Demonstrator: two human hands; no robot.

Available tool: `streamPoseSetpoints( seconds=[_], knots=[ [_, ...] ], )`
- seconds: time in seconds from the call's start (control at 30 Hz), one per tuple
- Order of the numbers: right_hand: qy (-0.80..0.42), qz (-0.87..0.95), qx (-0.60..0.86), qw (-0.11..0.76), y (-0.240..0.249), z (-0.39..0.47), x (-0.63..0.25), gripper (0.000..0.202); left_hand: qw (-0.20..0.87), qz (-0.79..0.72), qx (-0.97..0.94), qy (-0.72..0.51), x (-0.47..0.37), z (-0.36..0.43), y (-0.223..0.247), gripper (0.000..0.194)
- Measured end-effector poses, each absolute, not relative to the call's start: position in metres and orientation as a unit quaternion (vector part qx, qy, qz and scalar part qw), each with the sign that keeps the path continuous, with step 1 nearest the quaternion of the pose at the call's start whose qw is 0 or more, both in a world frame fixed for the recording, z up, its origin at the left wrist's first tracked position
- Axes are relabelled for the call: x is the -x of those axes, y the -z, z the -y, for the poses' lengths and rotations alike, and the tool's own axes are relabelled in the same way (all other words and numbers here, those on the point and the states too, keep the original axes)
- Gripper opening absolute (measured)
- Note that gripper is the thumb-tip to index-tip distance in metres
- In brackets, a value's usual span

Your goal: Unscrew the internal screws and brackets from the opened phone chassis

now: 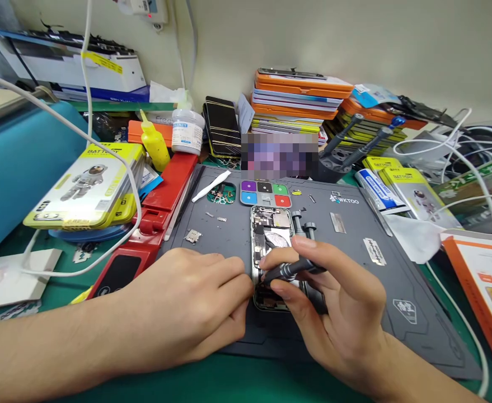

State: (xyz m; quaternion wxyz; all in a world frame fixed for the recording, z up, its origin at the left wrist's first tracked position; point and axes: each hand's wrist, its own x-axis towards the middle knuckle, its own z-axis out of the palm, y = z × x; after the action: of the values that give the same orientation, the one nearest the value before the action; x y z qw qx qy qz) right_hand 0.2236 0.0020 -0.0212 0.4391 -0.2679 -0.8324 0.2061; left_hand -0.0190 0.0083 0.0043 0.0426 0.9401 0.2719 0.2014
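Note:
An opened phone (pixel 270 237) lies on the dark grey work mat (pixel 350 291), its circuit board and inner parts bare. My left hand (pixel 199 296) is closed, with curled fingers against the phone's left edge; its fingertips are hidden. My right hand (pixel 342 305) grips a dark grey screwdriver (pixel 290 271), slanted with its tip end over the lower left of the phone's inside. Two more screwdrivers (pixel 303 225) poke up between that hand and the phone, seemingly held in the same palm. Above the phone sits a coloured screw tray (pixel 265 193).
Small metal parts (pixel 193 236) and a white pry tool (pixel 211 186) lie on the mat. A red device (pixel 145 235) and battery boxes (pixel 90 182) flank it on the left. Behind stand a paste jar (pixel 187 131), a tool holder (pixel 333 165) and stacked orange boxes (pixel 300 92). White cables (pixel 134 190) loop at both sides.

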Motion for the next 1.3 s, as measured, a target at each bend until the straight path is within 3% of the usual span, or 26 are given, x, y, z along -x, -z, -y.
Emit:
streamPoseSetpoints(
  seconds=[0.6,0.8,1.3],
  knots=[
    [-0.13,0.883,0.262,0.369,-0.004,-0.007,-0.218,0.056,0.083,-0.264,-0.941,-0.197,0.022,-0.009,-0.004,0.016],
    [-0.181,0.864,0.266,0.386,-0.006,-0.003,-0.216,0.076,0.077,-0.269,-0.942,-0.188,0.022,-0.008,-0.004,0.017],
    [-0.19,0.868,0.236,0.393,0.005,-0.005,-0.221,0.085,0.072,-0.271,-0.944,-0.175,0.022,-0.008,-0.004,0.018]
  ],
)
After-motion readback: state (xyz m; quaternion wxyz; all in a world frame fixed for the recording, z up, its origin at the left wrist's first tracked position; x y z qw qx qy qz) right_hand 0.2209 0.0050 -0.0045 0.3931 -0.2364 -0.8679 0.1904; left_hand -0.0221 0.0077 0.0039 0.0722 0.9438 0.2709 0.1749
